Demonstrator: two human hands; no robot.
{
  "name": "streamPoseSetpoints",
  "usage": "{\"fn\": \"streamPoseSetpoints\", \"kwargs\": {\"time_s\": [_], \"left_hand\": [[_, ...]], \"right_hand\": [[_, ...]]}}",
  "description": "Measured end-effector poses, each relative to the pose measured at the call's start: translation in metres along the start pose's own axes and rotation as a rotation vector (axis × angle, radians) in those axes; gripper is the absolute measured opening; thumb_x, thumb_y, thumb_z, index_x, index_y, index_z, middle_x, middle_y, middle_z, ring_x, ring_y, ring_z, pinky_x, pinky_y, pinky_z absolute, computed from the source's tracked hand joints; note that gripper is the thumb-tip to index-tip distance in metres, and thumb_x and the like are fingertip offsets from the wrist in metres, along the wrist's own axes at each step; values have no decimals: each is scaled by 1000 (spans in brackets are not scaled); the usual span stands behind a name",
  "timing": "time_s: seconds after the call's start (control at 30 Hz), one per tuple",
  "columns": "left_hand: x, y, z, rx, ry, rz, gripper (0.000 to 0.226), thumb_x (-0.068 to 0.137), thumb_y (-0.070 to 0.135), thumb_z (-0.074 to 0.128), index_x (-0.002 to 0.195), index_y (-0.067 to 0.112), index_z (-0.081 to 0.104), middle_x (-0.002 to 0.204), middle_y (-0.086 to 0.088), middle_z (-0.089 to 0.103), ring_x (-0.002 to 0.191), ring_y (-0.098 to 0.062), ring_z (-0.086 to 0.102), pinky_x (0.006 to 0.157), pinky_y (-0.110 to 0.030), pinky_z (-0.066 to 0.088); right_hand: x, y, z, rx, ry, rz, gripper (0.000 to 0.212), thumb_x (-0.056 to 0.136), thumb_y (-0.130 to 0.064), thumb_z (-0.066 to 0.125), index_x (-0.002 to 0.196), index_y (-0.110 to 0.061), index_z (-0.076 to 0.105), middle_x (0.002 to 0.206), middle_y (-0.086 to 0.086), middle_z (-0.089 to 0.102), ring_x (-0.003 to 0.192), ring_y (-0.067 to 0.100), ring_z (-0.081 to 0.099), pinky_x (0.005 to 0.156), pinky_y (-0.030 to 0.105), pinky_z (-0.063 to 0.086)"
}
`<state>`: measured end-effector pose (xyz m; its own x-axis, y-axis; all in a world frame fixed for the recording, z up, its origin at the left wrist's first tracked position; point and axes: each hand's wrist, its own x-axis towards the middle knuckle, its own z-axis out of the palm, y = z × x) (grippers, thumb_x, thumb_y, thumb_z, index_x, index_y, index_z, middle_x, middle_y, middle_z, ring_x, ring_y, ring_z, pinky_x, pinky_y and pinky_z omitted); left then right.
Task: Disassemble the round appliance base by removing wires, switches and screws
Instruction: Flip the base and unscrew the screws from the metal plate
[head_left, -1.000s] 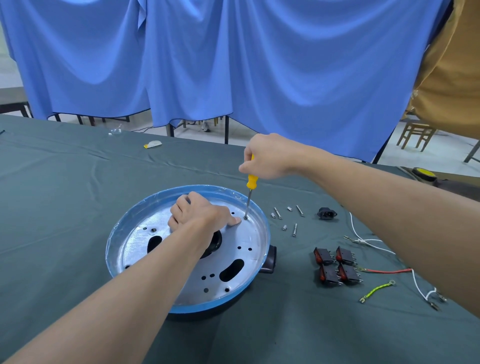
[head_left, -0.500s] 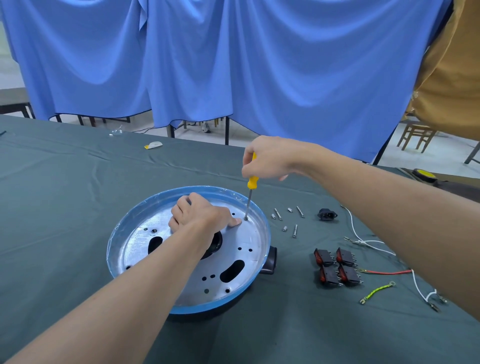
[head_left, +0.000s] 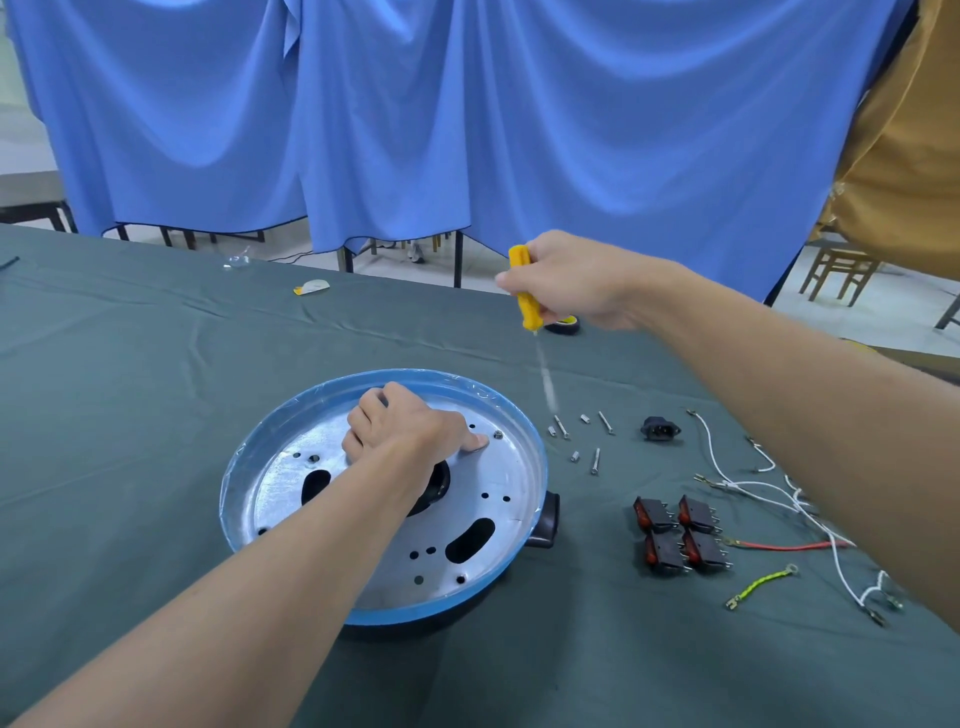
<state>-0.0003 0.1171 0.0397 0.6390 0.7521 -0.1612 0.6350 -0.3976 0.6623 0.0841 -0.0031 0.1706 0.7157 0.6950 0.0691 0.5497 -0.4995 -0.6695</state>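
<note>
Four switches (head_left: 701, 553), screws (head_left: 595, 460) beside base (head_left: 511, 470); right hand (head_left: 571, 280) grips screwdriver (head_left: 527, 306), left hand (head_left: 405, 426) fisted atop.

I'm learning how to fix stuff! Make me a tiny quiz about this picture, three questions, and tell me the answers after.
1. True or false: the tip of the yellow screwdriver touches the round base.
2. How many red switches lie on the cloth? A) two B) four C) six
3. Fill in: the screwdriver is held by the ___ hand.

Key:
1. False, it is in the air beside the base.
2. B.
3. Right: the right hand grips it, and the left hand rests on the base.
</note>
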Motion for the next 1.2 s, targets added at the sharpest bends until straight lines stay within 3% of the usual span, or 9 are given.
{"fn": "streamPoseSetpoints", "kwargs": {"time_s": [0.1, 0.2, 0.3, 0.47, 0.6, 0.77, 0.97, 1.2], "left_hand": [[0, 0, 1, 4, 3, 1, 87, 67, 49, 85, 133, 15, 40, 138, -2, 35, 135, -24, 27, 109, -38, 26], [-2, 1, 1, 12, 11, -6, 91, 65, 51, 86, 135, 15, 39, 140, -2, 35, 136, -23, 26, 110, -38, 26], [-2, 2, 1, 16, 11, -12, 93, 64, 52, 86, 135, 15, 38, 141, -1, 34, 136, -23, 26, 111, -37, 25], [-1, 2, 1, 28, 8, -12, 96, 63, 53, 86, 137, 15, 38, 141, -1, 34, 137, -23, 26, 111, -37, 25], [-1, 1, 2, 21, 12, -6, 95, 63, 54, 86, 136, 16, 38, 141, -1, 34, 137, -22, 25, 112, -38, 25], [0, 1, 2, 38, 10, -11, 95, 63, 54, 86, 136, 15, 38, 143, -2, 33, 138, -23, 25, 113, -39, 25], [-1, 1, 3, 19, 18, -7, 94, 62, 54, 86, 133, 14, 39, 139, -2, 35, 135, -23, 27, 111, -39, 26], [-1, 2, 4, 6, 20, 0, 94, 62, 55, 86, 133, 15, 39, 139, 0, 35, 136, -21, 25, 112, -37, 25]], "right_hand": [[-3, 12, 15, -404, -145, -98, 15, 92, -8, 48, 79, -6, 55, 82, 10, 57, 74, 26, 53, 66, 31, 45], [-8, 27, 41, -758, -237, -230, 7, 87, -18, 57, 84, -21, 62, 91, 3, 64, 87, 28, 54, 77, 38, 52], [-9, 40, 59, -825, -268, -245, 8, 85, -34, 68, 93, -31, 66, 94, -2, 56, 97, 26, 55, 67, 34, 45], [-3, 48, 66, -892, -218, -285, 14, 84, -37, 69, 87, -23, 70, 86, 3, 60, 87, 31, 59, 52, 27, 30], [-1, 48, 67, -925, -220, -305, 38, 84, -27, 68, 59, -16, 42, 66, 3, 42, 69, 33, 47, 48, 29, 25], [-2, 41, 68, -977, -246, -328, 43, 85, -22, 64, 60, -20, 28, 64, 1, 33, 63, 29, 41, 49, 28, 23], [0, 36, 71, -1058, -305, -327, 31, 77, -19, 64, 61, -17, 38, 64, 2, 42, 52, 20, 39, 48, 27, 29], [3, 33, 72, -1227, -334, -399, 29, 73, -27, 65, 62, -19, 40, 85, 4, 54, 58, 23, 45, 49, 27, 27]]}}
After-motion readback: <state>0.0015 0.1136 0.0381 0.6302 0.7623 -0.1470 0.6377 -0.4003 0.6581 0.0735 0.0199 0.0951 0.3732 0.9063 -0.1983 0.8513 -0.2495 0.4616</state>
